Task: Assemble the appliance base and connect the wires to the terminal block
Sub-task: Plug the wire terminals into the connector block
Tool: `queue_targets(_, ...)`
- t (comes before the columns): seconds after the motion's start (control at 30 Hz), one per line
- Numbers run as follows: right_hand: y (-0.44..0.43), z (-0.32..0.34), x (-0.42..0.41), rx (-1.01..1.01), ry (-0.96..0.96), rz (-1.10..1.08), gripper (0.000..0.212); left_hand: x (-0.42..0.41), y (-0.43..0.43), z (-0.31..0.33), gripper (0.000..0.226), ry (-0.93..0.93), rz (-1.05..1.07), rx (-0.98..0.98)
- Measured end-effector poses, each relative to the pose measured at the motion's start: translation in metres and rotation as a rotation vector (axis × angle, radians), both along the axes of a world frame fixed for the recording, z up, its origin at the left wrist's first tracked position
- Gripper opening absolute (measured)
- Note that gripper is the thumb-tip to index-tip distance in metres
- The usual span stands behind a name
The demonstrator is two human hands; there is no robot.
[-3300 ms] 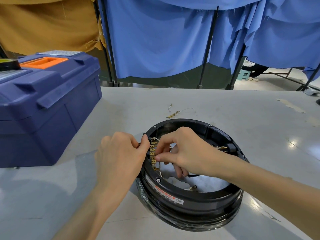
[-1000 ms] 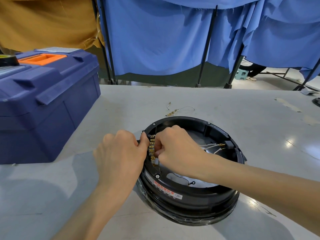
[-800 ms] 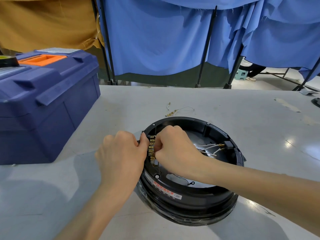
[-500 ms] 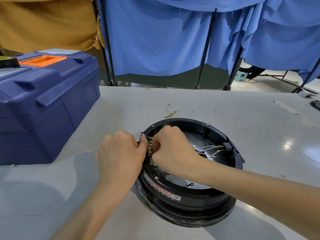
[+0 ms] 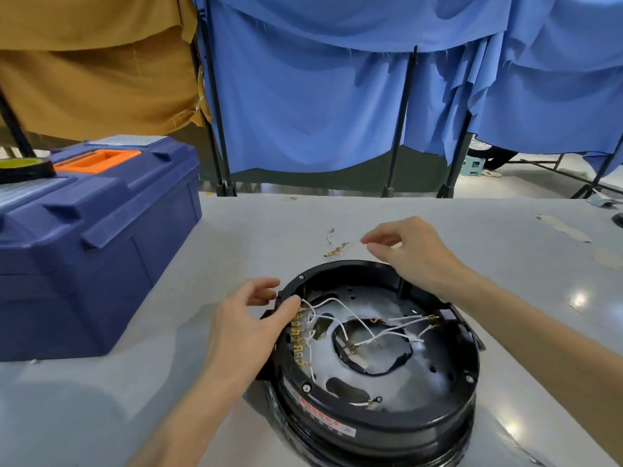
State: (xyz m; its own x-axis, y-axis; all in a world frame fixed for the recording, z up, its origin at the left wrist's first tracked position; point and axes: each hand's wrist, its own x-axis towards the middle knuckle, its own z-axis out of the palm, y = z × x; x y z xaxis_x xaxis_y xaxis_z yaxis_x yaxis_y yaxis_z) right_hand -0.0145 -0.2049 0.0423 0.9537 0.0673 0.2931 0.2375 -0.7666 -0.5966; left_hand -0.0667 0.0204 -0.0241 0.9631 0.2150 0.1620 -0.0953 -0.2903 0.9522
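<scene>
The black round appliance base (image 5: 377, 429) lies open side up on the grey table (image 5: 101, 399). A brass terminal block (image 5: 298, 335) sits inside its left wall, with several white wires (image 5: 340, 320) running from it across the floor of the base. My left hand (image 5: 246, 332) holds the left rim, thumb over the edge next to the block and fingers outside. My right hand (image 5: 408, 254) is beyond the base's far rim. Its thumb and forefinger pinch the end of a thin loose wire (image 5: 337, 249) with brass terminals that lies on the table.
A closed blue toolbox (image 5: 87, 241) with an orange handle stands at the left; a roll of tape (image 5: 23, 168) rests on its lid. A short wire scrap (image 5: 331, 234) lies near the loose wire. Blue and tan curtains hang behind the table's far edge.
My right hand left the terminal block and moved up past the far rim to the loose wire on the table. The inside of the base with its wires is now uncovered. My left hand stayed.
</scene>
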Motion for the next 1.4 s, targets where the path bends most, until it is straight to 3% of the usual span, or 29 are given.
queue_targets(0.1, -0.011, -0.008, 0.021, -0.022, 0.172, 0.063, 0.021, -0.001, -0.003, -0.002, 0.025, 0.014, -0.141, -0.237)
queue_targets(0.27, -0.015, -0.008, 0.062, 0.083, 0.359, 0.164, 0.029, 0.003, 0.001, 0.0, 0.03, -0.021, -0.182, -0.237)
queue_targets(0.37, -0.014, -0.016, 0.092, -0.16, 0.368, 0.197, 0.035, 0.005, 0.004, 0.001, 0.03, -0.042, -0.203, -0.18)
queue_targets(0.47, -0.014, -0.03, 0.115, -0.401, 0.402, 0.216, 0.056, 0.007, 0.006, -0.002, 0.03, -0.051, -0.19, -0.146)
queue_targets(0.6, -0.012, -0.043, 0.132, -0.501, 0.469, 0.209, 0.07, 0.011, 0.006, -0.006, 0.029, -0.081, -0.178, -0.125)
queue_targets(0.83, -0.016, -0.048, 0.137, -0.397, 0.18, -0.022, 0.029, 0.011, 0.006, -0.007, 0.034, -0.115, -0.18, -0.1)
queue_targets(1.17, -0.024, -0.022, 0.114, -0.057, -0.05, -0.252, 0.025, 0.01, 0.006, -0.007, 0.032, -0.101, -0.173, -0.083)
queue_targets(1.37, -0.016, 0.002, 0.074, 0.177, -0.16, -0.13, 0.012, 0.005, 0.002, -0.004, 0.013, -0.072, -0.137, -0.109)
queue_targets(1.4, -0.012, 0.005, 0.063, 0.172, -0.191, -0.085, 0.013, 0.004, 0.001, -0.001, 0.02, -0.095, -0.113, -0.096)
